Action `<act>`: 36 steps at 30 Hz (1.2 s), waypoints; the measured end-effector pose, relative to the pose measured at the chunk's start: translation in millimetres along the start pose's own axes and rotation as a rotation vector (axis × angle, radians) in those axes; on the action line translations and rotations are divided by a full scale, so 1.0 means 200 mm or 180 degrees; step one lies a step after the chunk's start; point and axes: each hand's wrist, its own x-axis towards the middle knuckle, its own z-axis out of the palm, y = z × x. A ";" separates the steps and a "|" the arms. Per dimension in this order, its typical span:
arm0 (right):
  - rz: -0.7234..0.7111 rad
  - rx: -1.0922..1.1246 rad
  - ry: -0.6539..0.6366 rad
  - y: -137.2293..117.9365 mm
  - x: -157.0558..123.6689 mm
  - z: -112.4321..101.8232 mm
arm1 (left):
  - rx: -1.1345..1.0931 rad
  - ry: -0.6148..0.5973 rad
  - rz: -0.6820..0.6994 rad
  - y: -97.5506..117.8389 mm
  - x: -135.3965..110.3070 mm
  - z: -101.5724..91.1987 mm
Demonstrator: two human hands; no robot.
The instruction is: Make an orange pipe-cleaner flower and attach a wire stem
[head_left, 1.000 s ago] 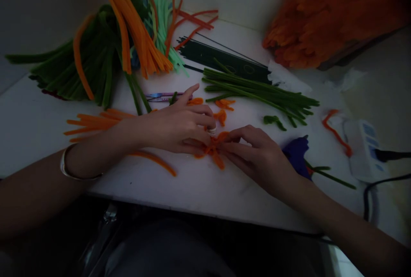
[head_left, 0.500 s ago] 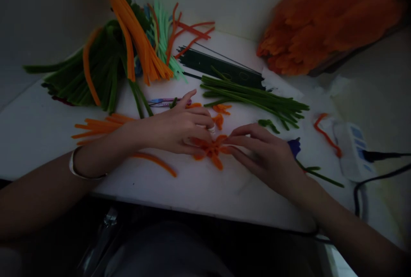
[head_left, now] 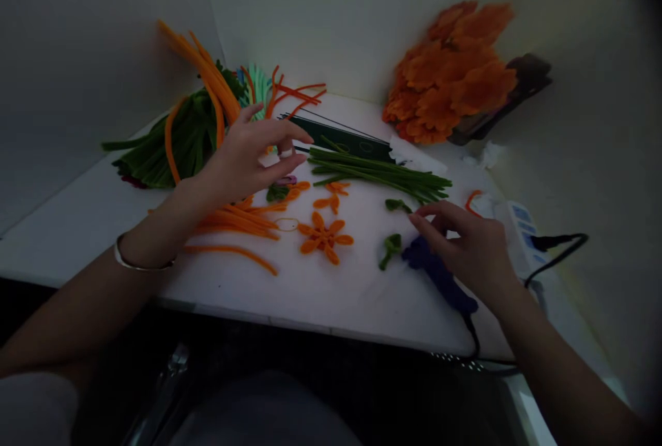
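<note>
Right hand (head_left: pixel 468 249): open, fingers spread, touching the purple object (head_left: pixel 439 274), no grip on it.
Orange flower (head_left: pixel 325 236): flat on the table (head_left: pixel 321 294), between both hands, untouched.
Left hand (head_left: pixel 248 153): raised over the orange stems (head_left: pixel 243 220), loosely open, holds nothing.
Risk: a wrist sweep could knock the flower askew or snag the cord (head_left: pixel 543 242) at the power strip (head_left: pixel 520 229).
Surface: white, cluttered; green stems (head_left: pixel 377 174) farther back.
Room: dim white corner; blossom heap (head_left: pixel 455 74) against the wall.

My left hand (head_left: pixel 243 156) hovers raised, fingers loosely spread and empty, a bangle on its wrist. My right hand (head_left: pixel 468 249) reaches low, palm down, fingers extended.
</note>
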 end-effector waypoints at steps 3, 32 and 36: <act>0.0043 -0.0089 0.0088 0.03 -0.03 -0.02 | 0.0410 -0.0570 0.0151 0.05 -0.02 -0.07; -0.0684 0.0285 -0.1956 -0.21 0.42 0.39 | 0.0600 -0.1215 0.0137 0.29 -0.42 0.18; -0.0414 0.0216 -0.1661 -0.15 0.34 0.20 | 0.0365 -0.1287 0.0148 0.28 -0.42 0.18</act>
